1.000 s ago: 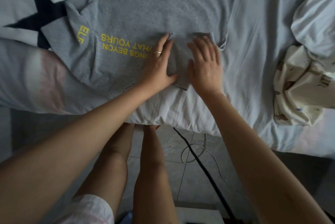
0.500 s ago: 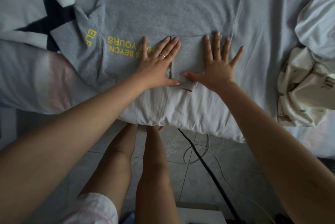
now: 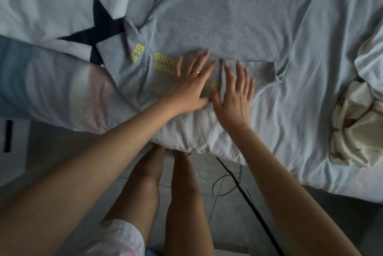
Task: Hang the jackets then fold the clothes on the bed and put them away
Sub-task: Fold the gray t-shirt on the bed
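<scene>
In the head view, one grey T-shirt [image 3: 228, 23] with yellow lettering is seen spread flat on the bed [image 3: 310, 110], its right sleeve folded inward. Two hands are laid on it side by side: the left hand [image 3: 192, 88], on which one ring [image 3: 195, 71] is worn, and the right hand [image 3: 234, 98]. Both are released, fingers straight and pressed flat on the cloth. Part of the lettering is hidden by the left hand. One cream patterned garment [image 3: 356, 131] lies crumpled well to the right, and one blanket with a dark star [image 3: 99, 30] touches the shirt's left sleeve. Two cables are seen on the floor, a black cable [image 3: 248, 199] and a white cable [image 3: 223, 185].
</scene>
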Tool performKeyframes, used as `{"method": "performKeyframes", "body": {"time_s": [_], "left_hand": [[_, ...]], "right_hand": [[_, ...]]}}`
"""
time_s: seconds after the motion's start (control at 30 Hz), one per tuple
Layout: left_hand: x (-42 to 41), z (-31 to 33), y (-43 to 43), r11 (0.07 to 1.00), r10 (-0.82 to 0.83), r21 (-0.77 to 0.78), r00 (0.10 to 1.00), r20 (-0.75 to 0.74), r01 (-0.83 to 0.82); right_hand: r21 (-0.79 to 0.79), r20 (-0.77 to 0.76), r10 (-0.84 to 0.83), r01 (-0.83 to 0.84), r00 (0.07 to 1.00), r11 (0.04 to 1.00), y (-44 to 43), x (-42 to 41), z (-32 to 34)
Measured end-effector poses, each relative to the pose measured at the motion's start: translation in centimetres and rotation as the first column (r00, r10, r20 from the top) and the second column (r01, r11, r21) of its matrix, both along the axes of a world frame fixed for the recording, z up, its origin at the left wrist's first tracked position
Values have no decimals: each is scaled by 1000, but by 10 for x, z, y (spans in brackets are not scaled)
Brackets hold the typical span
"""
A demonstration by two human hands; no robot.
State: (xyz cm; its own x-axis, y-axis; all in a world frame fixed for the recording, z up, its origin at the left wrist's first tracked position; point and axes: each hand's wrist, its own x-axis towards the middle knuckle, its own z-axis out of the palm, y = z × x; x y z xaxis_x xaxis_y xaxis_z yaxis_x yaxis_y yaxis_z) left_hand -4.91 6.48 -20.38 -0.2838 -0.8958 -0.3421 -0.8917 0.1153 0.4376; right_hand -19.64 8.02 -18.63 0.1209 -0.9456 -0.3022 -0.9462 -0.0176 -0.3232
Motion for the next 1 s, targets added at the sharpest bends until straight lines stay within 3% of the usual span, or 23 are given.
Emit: {"method": "performKeyframes", "body": {"time_s": [0.07,0.1,0.2,0.23,0.3,0.37,0.43,0.5,0.57,0.7,0.8,0.9,1.0], "left_hand": [[25,3,14,948,304,-85,951,-55,-308],[40,4,21,871,473,-110,877,-80,-480],[90,4,38,480,872,-4,477,-110,-877],[106,3,40,403,910,0,401,-109,-915],[123,1,45,440,885,-26,439,-156,-897],[136,-5,50,467,856,72,430,-288,-881],[141,-7,44,338,888,257,216,-406,-905],[145,-3,36,197,909,417,5,-417,-887],[143,2,30,142,915,484,-73,-398,-864],[127,18,30,257,883,391,51,-466,-884],[115,25,37,415,811,234,241,-534,-879],[104,29,37,624,688,125,466,-557,-772],[97,28,32,758,571,87,593,-567,-646]], "right_hand": [[-36,143,-2,8,990,999,1,26,5],[-26,204,5,0,979,1000,1,38,6],[97,344,23,-59,939,994,-4,70,6],[129,371,36,-90,928,988,-8,84,6],[186,396,43,-126,917,975,-11,102,2],[212,402,65,-162,913,964,-13,127,0],[235,343,108,-197,933,952,-18,143,-1],[275,268,150,-225,952,935,-23,151,-4],[330,249,163,-242,955,912,-32,151,-8],[440,313,124,-260,942,859,-46,146,-19],[522,465,-91,-190,880,831,-52,147,-18],[699,562,-485,-73,670,711,-59,143,-10],[829,513,-716,-56,474,557,-59,134,1]]}}
